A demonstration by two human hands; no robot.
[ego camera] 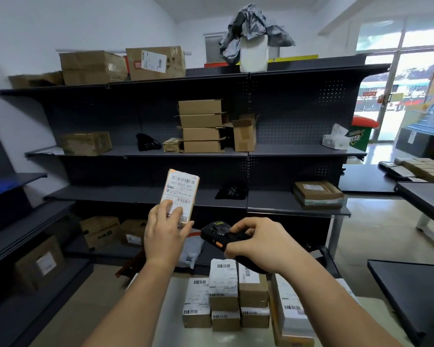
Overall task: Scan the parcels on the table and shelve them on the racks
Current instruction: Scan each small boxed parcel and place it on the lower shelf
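My left hand [164, 234] grips a small brown parcel [182, 190] by its lower end and holds it upright in the air, its white barcode label facing me. Just to its right, my right hand [254, 242] holds a black handheld scanner [217, 234] with an orange side button, its head aimed toward the parcel. Below my hands, several small labelled parcels [226, 299] stand packed together on the table [171, 321]. The dark metal rack [298, 151] stands straight ahead.
The rack carries cardboard boxes [201, 126], black bags [232, 190] and a flat carton [317, 195] on its shelves. Further shelving [23, 229] stands at the left, dark tables [411, 291] at the right. A glass door [398, 96] is at the far right.
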